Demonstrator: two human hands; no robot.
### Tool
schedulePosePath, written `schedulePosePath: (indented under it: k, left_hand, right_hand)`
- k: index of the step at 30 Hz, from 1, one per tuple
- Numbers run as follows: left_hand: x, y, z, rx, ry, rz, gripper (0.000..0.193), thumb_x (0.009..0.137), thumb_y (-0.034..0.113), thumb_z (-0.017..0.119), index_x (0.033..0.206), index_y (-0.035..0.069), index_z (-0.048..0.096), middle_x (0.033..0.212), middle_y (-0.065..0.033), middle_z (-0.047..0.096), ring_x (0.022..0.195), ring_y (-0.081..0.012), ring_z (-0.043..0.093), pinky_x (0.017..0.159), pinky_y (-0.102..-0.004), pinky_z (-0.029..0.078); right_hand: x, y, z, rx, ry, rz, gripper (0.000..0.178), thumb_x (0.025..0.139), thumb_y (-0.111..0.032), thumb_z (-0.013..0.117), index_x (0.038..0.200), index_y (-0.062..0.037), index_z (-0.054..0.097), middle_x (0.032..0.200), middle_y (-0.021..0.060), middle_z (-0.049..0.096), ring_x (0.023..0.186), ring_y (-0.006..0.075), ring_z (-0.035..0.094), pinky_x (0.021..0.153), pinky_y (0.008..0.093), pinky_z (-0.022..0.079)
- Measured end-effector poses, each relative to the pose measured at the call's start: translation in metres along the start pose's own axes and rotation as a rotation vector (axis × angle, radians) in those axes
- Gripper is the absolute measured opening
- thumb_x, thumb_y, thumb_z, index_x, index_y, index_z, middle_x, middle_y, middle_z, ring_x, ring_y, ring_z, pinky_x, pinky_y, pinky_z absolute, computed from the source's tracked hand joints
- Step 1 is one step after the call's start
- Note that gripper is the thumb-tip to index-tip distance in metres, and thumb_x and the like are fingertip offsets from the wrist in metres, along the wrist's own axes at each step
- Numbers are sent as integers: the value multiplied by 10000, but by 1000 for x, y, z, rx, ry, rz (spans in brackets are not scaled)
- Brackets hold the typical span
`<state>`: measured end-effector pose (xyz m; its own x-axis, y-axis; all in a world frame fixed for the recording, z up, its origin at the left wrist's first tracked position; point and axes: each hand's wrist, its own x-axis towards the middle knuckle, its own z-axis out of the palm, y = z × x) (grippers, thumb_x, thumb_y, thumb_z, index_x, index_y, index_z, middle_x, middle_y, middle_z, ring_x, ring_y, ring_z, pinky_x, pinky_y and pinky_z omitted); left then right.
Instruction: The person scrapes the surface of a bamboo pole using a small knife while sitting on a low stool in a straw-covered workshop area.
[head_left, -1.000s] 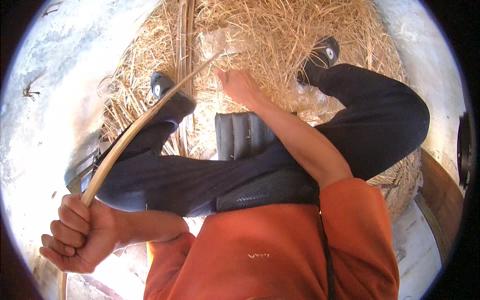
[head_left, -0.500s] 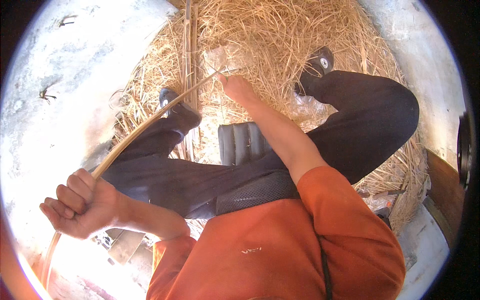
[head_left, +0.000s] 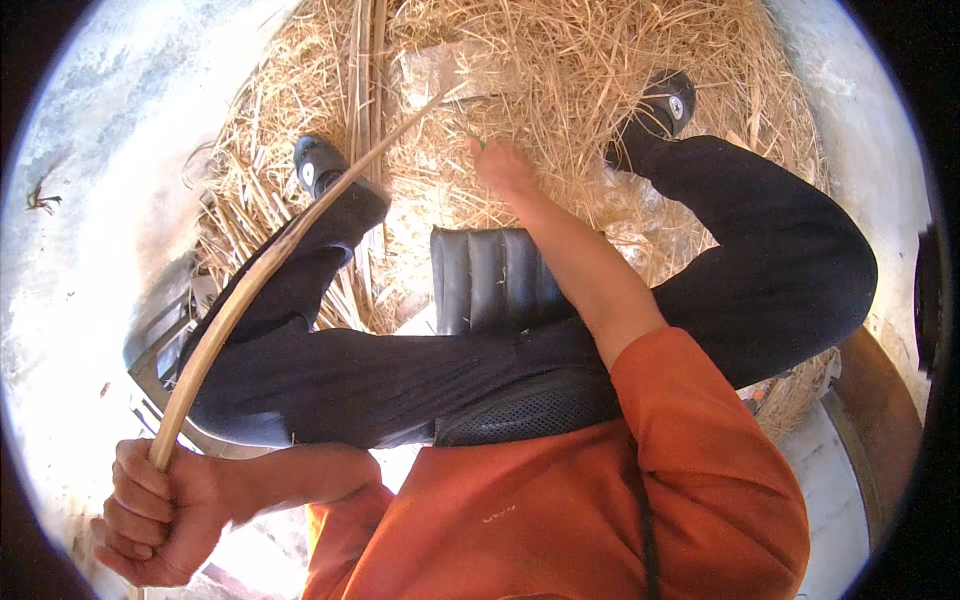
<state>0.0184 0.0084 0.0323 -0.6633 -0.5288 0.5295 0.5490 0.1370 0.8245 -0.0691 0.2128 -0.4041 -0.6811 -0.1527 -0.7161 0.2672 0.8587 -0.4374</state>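
Both hands were closed. Beyond the left edge of the straw (head_left: pixel 580 60), the left hand (head_left: pixel 153 515) gripped a long pale stick (head_left: pixel 237 302), which slanted away and rightward; its tip was nearer the right hand (head_left: pixel 507 170), which curled around a small green thing (head_left: pixel 480 143), too blurred to identify.

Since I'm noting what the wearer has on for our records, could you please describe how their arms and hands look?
The left hand and right hand are bare, with no gloves or watch visible. The forearms are uncovered up to about the elbows, where loose orange-red sleeves begin, matching the top. No cables show on the forearms.
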Motion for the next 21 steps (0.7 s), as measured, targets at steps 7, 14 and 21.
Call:
schedulePosePath:
  k: [7, 14, 21]
  left_hand:
    - [13, -14, -17, 638, 319, 157, 395, 883, 182, 436, 531, 196, 258, 403, 71, 203, 376, -49, 123, 437, -235, 165]
    - [17, -19, -48, 184, 223, 33, 389, 871, 141, 435, 531, 194, 253, 420, 63, 212, 392, -56, 139, 449, -247, 170]
    - [17, -10, -49, -219, -7, -133, 390, 871, 120, 432, 532, 197, 256, 423, 64, 219, 387, -54, 152, 456, -246, 184]
  right_hand:
    - [-22, -34, -77, -96, -273, 15, 682, 934, -531, 272, 1147, 40, 577, 1180, 292, 540, 1117, 419, 524, 987, 483, 382]
    - [-52, -51, -58, 100, 38, -111, 679, 935, -534, 298, 988, 59, 625, 893, 294, 611, 867, 425, 600, 812, 480, 439]
    - [-50, -21, -9, 215, 275, -423, 630, 958, -482, 307, 765, 45, 592, 671, 257, 576, 693, 427, 590, 686, 497, 433]
